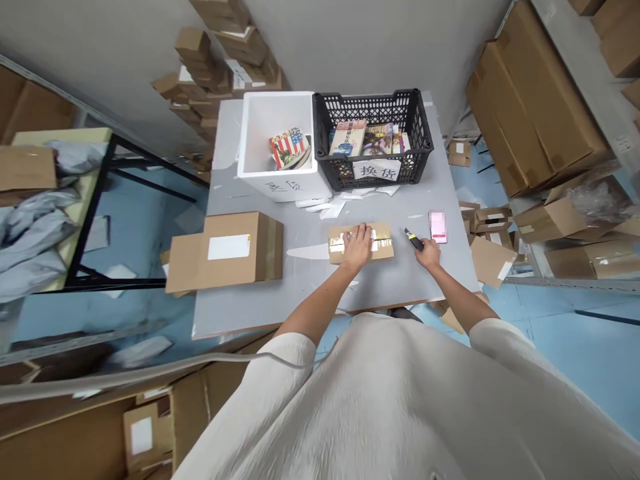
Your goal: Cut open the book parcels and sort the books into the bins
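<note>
A small taped cardboard box (384, 248) lies on the grey table in front of me. My left hand (357, 247) is on top of it, fingers bent and holding it down against the tabletop. Shiny tape runs along the box's upper face. To the right of the box, my right hand (429, 254) is closed around a black and yellow utility knife (414, 241). Its tip points up and left, apart from the box. A phone with a pink screen (437, 227) lies just beyond my right hand.
A black plastic crate (373, 163) and a white foam box (277, 170), both with books inside, stand at the table's back. A larger cardboard box (270, 250) sits left on the table (310, 293). Shelves and stacked cartons (540, 107) flank the table.
</note>
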### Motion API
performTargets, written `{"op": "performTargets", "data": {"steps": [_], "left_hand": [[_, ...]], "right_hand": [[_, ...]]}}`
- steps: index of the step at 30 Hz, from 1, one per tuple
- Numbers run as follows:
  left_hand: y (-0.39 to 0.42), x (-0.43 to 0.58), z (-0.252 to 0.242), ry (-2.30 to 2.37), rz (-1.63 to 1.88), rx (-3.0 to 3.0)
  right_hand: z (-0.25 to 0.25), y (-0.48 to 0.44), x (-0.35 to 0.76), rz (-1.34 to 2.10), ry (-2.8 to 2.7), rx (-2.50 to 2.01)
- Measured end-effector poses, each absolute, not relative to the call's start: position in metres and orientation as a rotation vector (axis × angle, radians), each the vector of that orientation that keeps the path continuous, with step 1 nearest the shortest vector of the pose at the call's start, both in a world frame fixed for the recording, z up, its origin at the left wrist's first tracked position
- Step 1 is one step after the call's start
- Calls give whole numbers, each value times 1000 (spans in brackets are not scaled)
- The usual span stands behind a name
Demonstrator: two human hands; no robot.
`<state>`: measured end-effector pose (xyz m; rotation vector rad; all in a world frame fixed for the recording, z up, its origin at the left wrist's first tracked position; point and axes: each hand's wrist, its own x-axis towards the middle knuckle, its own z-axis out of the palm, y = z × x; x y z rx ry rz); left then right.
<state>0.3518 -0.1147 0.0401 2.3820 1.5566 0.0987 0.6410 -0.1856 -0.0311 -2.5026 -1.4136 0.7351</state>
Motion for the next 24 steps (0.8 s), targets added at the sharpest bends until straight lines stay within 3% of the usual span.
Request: {"op": "performTargets", "data": {"steps": [9,24], "left_hand": [[-121,340,36,1516,83,2261],[-144,296,48,1560,43,2245]], "right_hand": [[-63,-178,636,851,-1324,-2507],[-57,-170,635,849,-1436,-2513]]}}
